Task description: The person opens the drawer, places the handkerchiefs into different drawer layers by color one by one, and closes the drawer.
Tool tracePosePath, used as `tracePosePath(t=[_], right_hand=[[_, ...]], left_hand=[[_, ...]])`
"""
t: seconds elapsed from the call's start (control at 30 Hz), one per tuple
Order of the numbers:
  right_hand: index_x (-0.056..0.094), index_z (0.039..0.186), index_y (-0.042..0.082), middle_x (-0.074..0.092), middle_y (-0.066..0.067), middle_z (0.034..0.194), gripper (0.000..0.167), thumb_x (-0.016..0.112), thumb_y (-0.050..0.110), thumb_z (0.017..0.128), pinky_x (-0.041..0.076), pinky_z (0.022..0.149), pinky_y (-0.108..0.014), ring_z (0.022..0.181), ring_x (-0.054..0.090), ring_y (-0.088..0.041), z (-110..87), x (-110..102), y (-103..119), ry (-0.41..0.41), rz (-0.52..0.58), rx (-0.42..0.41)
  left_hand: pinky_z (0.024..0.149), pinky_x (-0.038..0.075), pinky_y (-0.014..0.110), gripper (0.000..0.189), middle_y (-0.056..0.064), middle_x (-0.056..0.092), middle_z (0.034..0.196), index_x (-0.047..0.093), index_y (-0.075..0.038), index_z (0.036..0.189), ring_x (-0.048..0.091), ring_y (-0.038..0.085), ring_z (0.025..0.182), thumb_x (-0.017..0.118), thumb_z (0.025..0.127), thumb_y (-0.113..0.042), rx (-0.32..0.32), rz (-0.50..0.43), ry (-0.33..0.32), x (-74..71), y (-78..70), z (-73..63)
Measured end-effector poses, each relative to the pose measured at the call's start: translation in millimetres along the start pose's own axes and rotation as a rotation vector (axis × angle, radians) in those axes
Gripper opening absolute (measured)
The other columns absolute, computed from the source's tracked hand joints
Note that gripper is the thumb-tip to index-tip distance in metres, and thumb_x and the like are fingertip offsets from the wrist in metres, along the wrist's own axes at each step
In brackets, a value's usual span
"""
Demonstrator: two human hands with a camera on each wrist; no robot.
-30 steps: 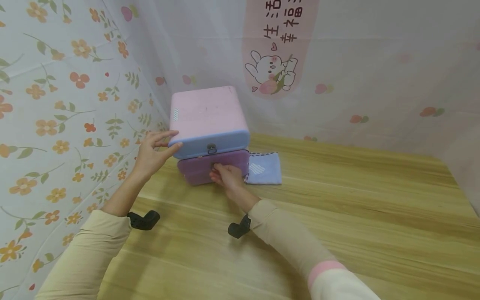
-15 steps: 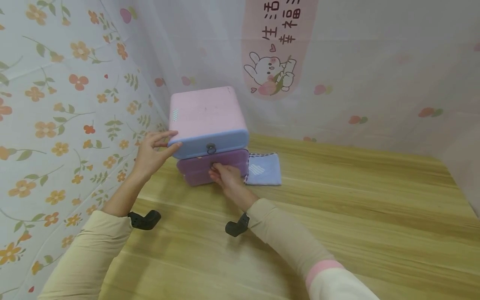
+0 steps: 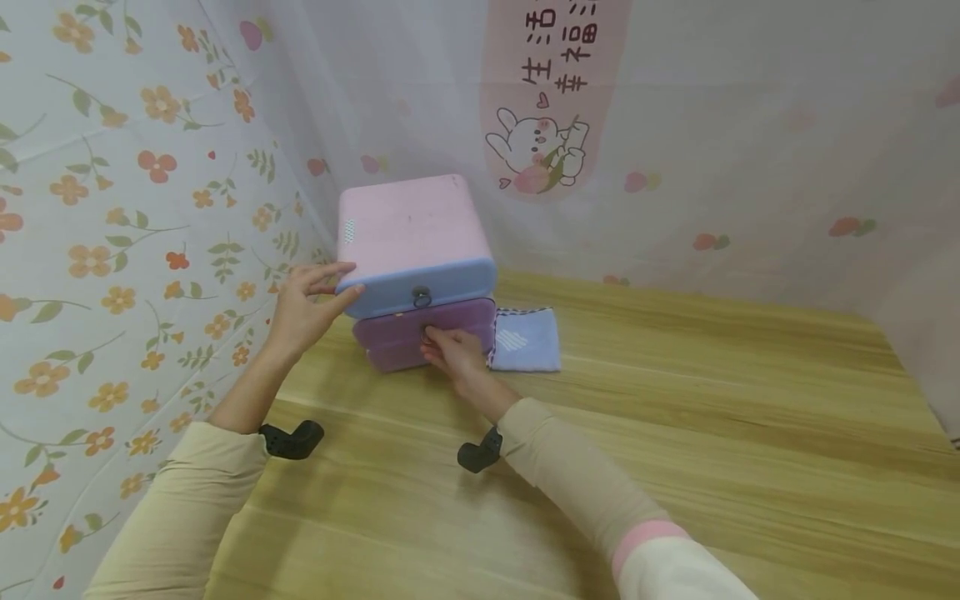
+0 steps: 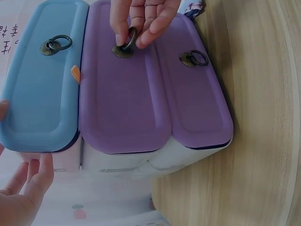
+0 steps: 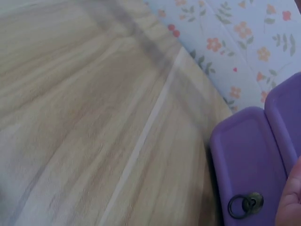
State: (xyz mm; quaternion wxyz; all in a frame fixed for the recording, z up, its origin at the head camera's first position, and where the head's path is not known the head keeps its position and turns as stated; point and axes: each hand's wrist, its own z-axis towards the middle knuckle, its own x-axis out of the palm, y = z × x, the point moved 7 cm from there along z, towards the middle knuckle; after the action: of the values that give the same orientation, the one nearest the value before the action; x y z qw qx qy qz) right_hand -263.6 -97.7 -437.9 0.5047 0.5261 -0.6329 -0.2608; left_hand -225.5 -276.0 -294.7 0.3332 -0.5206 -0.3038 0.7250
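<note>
Drawer box (image 3: pixel 414 233) stands on the counter (image 3: pixel 690 425) in the head view, near the flowered curtain (image 3: pixel 150 200), with a blue cloth (image 3: pixel 528 340) just beside it. Left hand (image 3: pixel 300 312) spreads its fingers over the box's upper left corner; right hand (image 3: pixel 459 360) is at the purple middle drawer (image 3: pixel 390 329).

Left wrist view: 3 drawer fronts show, 1 blue and 2 purple; the right fingers pinch the middle ring pull (image 4: pixel 127 49).

Right wrist view: the bottom ring pull (image 5: pixel 244 205) hangs untouched; I cannot tell the finger state there, the hand being cut off.
</note>
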Motion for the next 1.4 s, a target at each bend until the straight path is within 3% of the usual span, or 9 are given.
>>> tracePosePath(t=[0.33,0.47,0.77,1.03,1.3,1.4], right_hand=[[0.057,0.097,-0.012,0.060,-0.004,0.069,0.022,0.058,0.006,0.085,0.051,0.065,-0.023,0.060,0.059,-0.009,1.7,-7,1,0.054,-0.095,-0.076],[0.056,0.098,-0.014,0.060,-0.006,0.072,0.021,0.056,0.003,0.086,0.051,0.066,-0.023,0.062,0.059,-0.009,1.0,-8,1,0.080,-0.115,-0.106],[0.056,0.097,-0.012,0.061,-0.008,0.076,0.020,0.057,0.004,0.086,0.051,0.069,-0.027,0.062,0.059,-0.010,1.8,-17,1,0.070,-0.148,-0.148],[0.055,0.096,-0.014,0.060,-0.028,0.093,0.020,0.057,0.002,0.085,0.050,0.074,-0.033,0.062,0.059,-0.009,4.7,-29,-5,0.058,-0.180,-0.186],[0.056,0.096,-0.013,0.061,-0.027,0.093,0.019,0.059,0.000,0.082,0.051,0.072,-0.031,0.070,0.061,-0.019,11.7,-35,-15,0.038,-0.215,-0.166],[0.056,0.096,-0.014,0.061,-0.028,0.092,0.020,0.060,-0.001,0.081,0.051,0.072,-0.031,0.076,0.062,-0.027,15.0,-36,-19,0.021,-0.239,-0.168]], left_hand=[[0.068,0.043,0.034,0.038,0.018,0.039,0.121,0.054,-0.001,0.118,0.046,0.033,0.098,0.062,0.084,-0.016,0.017,-0.015,-0.003,2.2,0.2,1.1],[0.072,0.042,0.035,0.039,0.015,0.040,0.121,0.055,-0.003,0.118,0.045,0.030,0.098,0.062,0.084,-0.018,0.019,-0.017,-0.008,1.9,-1.0,0.5],[0.074,0.041,0.038,0.038,0.017,0.041,0.121,0.055,-0.001,0.118,0.045,0.030,0.097,0.062,0.084,-0.015,0.023,-0.026,-0.015,2.2,0.0,1.0],[0.075,0.042,0.038,0.040,0.013,0.041,0.120,0.056,-0.006,0.118,0.045,0.027,0.097,0.062,0.083,-0.025,0.033,-0.012,-0.022,0.2,-1.4,-1.6],[0.086,0.038,0.046,0.039,0.014,0.042,0.121,0.057,-0.004,0.116,0.041,0.028,0.102,0.064,0.083,-0.022,0.056,-0.039,-0.030,0.1,-2.7,-1.1],[0.087,0.037,0.048,0.036,0.018,0.041,0.119,0.056,0.002,0.115,0.039,0.032,0.103,0.062,0.083,-0.014,0.060,-0.051,-0.028,-0.6,-16.6,-6.2]])
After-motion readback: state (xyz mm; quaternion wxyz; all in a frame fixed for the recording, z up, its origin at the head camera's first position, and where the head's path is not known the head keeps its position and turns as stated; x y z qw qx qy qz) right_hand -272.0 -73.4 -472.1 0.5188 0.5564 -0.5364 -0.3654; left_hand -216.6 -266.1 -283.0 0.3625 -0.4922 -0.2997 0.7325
